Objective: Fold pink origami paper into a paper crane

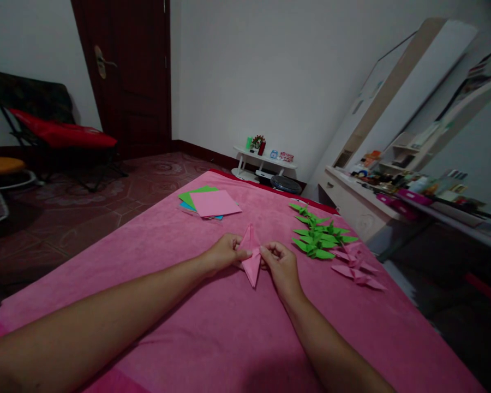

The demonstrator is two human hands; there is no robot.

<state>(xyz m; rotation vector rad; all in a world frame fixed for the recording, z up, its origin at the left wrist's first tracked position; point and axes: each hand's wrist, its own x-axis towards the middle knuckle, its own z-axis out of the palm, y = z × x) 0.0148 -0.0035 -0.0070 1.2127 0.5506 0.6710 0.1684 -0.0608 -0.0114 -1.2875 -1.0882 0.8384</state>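
A pink sheet of origami paper point(251, 266), folded into a long narrow diamond, is held between my two hands just over the pink cloth. My left hand point(225, 252) pinches its left side, thumb on top. At its right edge, my right hand point(280, 263) grips the paper between thumb and fingers. The fingers beneath the paper are partly hidden. Beyond my hands lies a stack of square paper point(217, 203), pink on top with green and blue sheets sticking out. To the right sit several folded green paper cranes point(315, 240) and some pink paper cranes point(358, 275).
The pink cloth point(180, 327) covers the broad surface under my hands. A dressing table point(352, 191) crowded with bottles stands on the right. At the back is a low white shelf point(249, 153) with small items. A folding chair point(65, 134) and a dark door point(126, 71) are on the left.
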